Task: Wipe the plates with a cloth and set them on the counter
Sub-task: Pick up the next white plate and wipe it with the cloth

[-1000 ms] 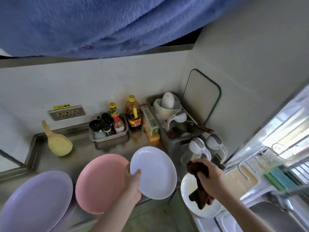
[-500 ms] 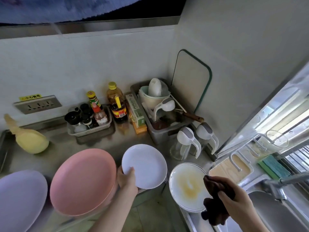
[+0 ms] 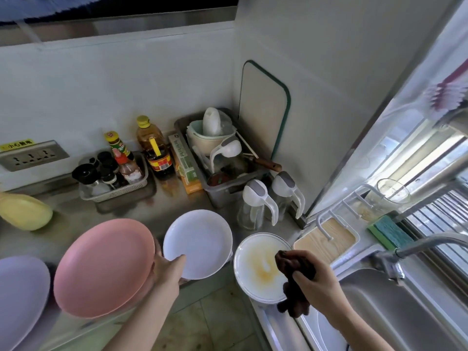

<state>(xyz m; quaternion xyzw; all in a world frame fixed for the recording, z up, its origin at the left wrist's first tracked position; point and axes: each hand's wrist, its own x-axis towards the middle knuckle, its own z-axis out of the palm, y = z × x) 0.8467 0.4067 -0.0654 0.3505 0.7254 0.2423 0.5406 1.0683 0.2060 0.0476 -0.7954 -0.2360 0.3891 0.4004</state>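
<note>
On the near edge of the steel counter (image 3: 76, 224), between the pink plate (image 3: 103, 268) on the left and the stained plate (image 3: 260, 267) on the right, the left hand (image 3: 168, 271) holds the white plate (image 3: 198, 243).

The risk I see is the white plate slipping. It sits close to the counter's front edge, and I cannot tell if it already rests fully on the steel. If the hand lets go too early, the plate could tip toward the floor. It could also knock the pink plate, which looks just beside it, or the two jugs (image 3: 272, 201) behind it.

The left hand is closed on the near rim of the white plate, thumb on top, the other fingers hidden under it. The right hand (image 3: 316, 282) is clamped around a bunched dark brown cloth (image 3: 295, 285), which hangs over the near right part of the stained plate. That plate carries a brownish smear in its middle, so I judge it is not yet wiped. A lilac plate (image 3: 20, 297) lies at the far left.
</note>
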